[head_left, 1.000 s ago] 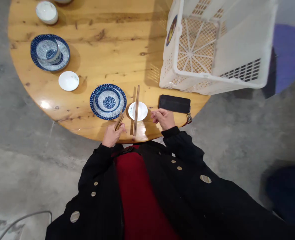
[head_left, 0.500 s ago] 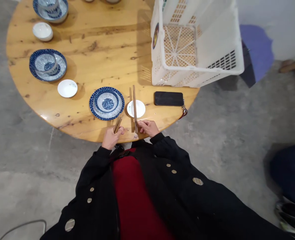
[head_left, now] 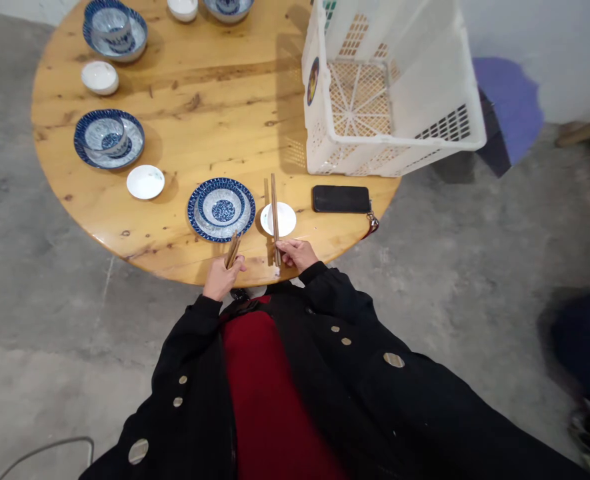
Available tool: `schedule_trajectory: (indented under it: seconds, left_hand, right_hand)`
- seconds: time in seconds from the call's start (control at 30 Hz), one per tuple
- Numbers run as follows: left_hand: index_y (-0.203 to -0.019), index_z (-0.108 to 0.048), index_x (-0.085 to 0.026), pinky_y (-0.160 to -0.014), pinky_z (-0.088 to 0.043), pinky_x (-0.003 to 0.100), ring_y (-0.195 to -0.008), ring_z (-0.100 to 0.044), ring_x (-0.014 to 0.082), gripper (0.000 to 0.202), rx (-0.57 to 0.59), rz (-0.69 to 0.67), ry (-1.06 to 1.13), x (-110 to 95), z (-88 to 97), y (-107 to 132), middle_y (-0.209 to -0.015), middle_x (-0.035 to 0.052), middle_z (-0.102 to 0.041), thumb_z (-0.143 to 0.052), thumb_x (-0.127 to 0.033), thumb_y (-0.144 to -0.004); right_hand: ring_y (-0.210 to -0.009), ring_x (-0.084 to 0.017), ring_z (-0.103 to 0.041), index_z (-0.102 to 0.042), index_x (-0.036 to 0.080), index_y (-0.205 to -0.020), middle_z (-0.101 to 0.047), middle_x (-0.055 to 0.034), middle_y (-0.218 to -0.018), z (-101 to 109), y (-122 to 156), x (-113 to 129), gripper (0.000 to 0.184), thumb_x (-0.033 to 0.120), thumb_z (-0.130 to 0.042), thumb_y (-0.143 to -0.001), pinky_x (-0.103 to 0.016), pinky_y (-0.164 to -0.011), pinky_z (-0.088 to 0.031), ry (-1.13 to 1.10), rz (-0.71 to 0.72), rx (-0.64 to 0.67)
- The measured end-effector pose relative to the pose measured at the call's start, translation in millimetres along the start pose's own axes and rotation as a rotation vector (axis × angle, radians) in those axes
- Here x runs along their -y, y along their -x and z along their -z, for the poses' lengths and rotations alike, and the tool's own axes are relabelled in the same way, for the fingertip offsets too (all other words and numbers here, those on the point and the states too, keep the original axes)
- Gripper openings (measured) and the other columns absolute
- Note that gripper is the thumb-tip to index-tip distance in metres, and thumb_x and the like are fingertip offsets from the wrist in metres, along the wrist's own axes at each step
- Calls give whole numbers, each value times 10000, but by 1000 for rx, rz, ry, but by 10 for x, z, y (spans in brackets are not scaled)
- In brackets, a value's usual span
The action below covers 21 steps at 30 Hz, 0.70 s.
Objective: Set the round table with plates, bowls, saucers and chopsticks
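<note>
My left hand (head_left: 223, 276) is closed round a bundle of wooden chopsticks (head_left: 233, 249), their tips pointing away from me near a blue-patterned plate. On that plate (head_left: 193, 217) sits a smaller blue-and-white bowl (head_left: 223, 209). My right hand (head_left: 297, 253) pinches the near end of a pair of chopsticks (head_left: 275, 207). This pair lies across a small white dish (head_left: 287, 219), with its far end beyond the rim. Both hands are at the near edge of the round wooden table (head_left: 205, 140).
A tall white plastic basket (head_left: 319, 143) stands at the table's right side. In front of it lies a black phone (head_left: 341, 199) with a strap. White bowls (head_left: 145, 182) and blue-patterned plates with bowls (head_left: 137, 143) line the left side. A purple umbrella (head_left: 512, 110) is beyond the basket.
The view has shifted slightly, so the tableware appears a little lower and further right. More bowls show at the top. Both hands keep hold of their chopsticks, almost unmoved.
</note>
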State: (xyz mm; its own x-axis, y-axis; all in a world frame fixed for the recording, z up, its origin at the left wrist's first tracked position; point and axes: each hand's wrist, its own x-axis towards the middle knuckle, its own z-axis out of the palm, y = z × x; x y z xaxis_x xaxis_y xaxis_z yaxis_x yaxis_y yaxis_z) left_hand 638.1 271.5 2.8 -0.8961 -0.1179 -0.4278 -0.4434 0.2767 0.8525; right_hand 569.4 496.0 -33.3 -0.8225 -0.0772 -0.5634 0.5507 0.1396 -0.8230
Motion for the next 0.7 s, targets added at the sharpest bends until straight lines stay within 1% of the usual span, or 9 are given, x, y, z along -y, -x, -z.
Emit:
schedule_trajectory:
  seconds: [0.1,0.2,0.33,0.47,0.6,0.7]
  left_hand:
    - [-929,-746,-150,-841,-503,302,-905,-705,234,376,-3,21,-11,30,13,-20,-818,57,-771,-587,-474,-827]
    - [-957,-744,-150,-855,-503,310,-919,-704,241,387,4,23,-19,44,19,-29,-821,62,-775,-581,-479,-835]
    - [-939,-744,-157,-859,-507,310,-925,-703,244,372,13,19,-17,29,15,-36,-820,60,-776,-572,-469,-834]
    - [-919,-750,-156,-858,-504,319,-900,-699,247,390,18,27,-13,21,5,-51,-807,60,-774,-586,-494,-817]
    - [-826,-751,-157,-876,-502,328,-905,-695,253,395,12,38,-15,15,1,-64,-845,72,-780,-597,-520,-801]
    - [-818,-753,-162,-879,-502,329,-913,-695,254,387,15,36,-13,17,-3,-71,-848,71,-780,-610,-521,-798]
  right_hand:
    - [-394,-67,-427,-679,155,-699,-542,36,-473,-23,-17,-2,490,599,-817,-547,-187,-336,-295,-25,-8,1]
    - [-386,-67,-419,-690,150,-720,-526,45,-451,-38,-23,-5,496,583,-828,-523,-186,-334,-291,-53,-22,-6]
    - [-389,-74,-422,-687,156,-714,-516,46,-435,-51,-3,-7,484,586,-815,-533,-191,-350,-313,-47,-33,-28]
    - [-390,-78,-427,-680,161,-685,-515,42,-429,-47,30,0,469,588,-808,-539,-199,-360,-327,-44,-25,-40]
    - [-387,-79,-423,-672,166,-679,-510,44,-429,-34,49,9,473,602,-793,-542,-207,-365,-315,-32,-15,-54]
    - [-369,-77,-403,-675,165,-689,-506,47,-426,-29,50,13,482,615,-774,-551,-215,-356,-294,-17,-23,-57]
